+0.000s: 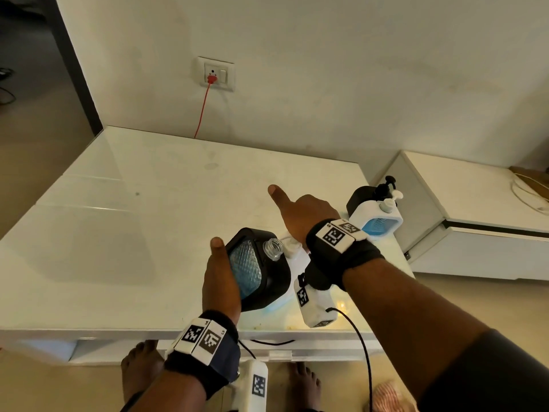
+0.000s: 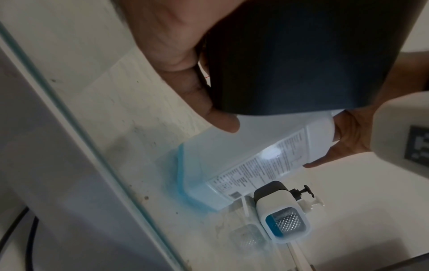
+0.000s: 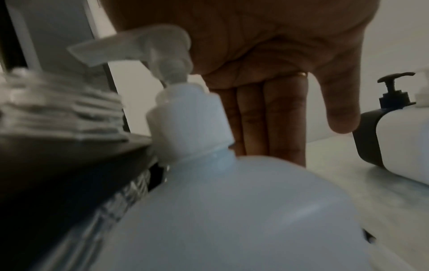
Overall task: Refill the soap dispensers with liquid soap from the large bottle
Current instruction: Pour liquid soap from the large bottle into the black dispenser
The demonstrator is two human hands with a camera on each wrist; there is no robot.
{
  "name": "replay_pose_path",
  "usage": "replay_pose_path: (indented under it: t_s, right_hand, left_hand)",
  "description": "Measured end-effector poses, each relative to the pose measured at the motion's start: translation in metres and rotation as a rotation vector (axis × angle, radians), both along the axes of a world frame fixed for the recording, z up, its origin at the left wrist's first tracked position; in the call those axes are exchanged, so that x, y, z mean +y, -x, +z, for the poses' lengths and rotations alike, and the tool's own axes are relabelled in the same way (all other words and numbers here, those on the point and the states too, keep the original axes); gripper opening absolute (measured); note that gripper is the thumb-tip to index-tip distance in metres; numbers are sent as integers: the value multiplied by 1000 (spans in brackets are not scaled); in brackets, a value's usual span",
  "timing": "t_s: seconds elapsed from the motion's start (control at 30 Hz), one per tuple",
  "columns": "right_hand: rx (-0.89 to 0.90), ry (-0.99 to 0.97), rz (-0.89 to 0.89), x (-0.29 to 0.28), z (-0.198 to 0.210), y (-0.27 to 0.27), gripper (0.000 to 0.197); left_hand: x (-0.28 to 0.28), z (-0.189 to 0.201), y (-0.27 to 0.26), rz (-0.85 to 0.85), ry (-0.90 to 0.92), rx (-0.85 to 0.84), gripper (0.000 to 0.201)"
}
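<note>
My left hand (image 1: 221, 281) grips a black soap dispenser (image 1: 261, 275) with a blue mesh window, tilted over the table's front edge; its clear threaded neck (image 1: 273, 248) has no pump on it. Just right of it stands the large translucent soap bottle (image 2: 243, 155), its white pump (image 1: 292, 248) still on. My right hand (image 1: 300, 215) hovers over that pump with straight fingers (image 3: 278, 119) reaching down behind the bottle's neck and the thumb stretched out. My wrist hides most of the bottle in the head view. The left wrist view shows those fingers (image 2: 348, 139) against the bottle's shoulder.
A white dispenser (image 1: 375, 215) with a blue window and a black one (image 1: 361, 197) behind it stand at the white table's (image 1: 133, 233) right edge. A red cable (image 1: 203, 108) runs from the wall socket. A low white cabinet (image 1: 475, 209) sits to the right.
</note>
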State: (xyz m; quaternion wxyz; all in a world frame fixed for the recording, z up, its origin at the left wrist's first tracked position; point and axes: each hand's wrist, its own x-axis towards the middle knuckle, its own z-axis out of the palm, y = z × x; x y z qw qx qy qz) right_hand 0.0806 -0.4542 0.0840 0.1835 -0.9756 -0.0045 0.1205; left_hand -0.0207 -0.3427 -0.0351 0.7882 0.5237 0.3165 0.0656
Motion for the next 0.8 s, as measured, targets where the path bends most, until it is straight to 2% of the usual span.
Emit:
replay_pose_path:
  t_s: [0.13,0.27,0.37,0.63,0.73,0.8]
  right_hand:
    - [-35,3,-11,0,0,1,81]
    - [-73,34,-49,0,-6,3,69]
    - [-85,50,-64,-1,-8,4,62]
    - [-21,5,-19,1,-3,2,77]
    - [-25,0,-23,0,-3,2,78]
    - [-24,-6,-34,-1,-5,1,78]
  left_hand:
    - [0,6,0,-1,56,1,101]
    - [0,5,2,-13,49,11,92]
    - [0,6,2,-21,58,13,96]
    - [-1,4,1,-5,66,-11,104]
    - [-3,-3,-1,-21,23,-21,95]
    - [-4,-11,-3,-38,2,-10,100]
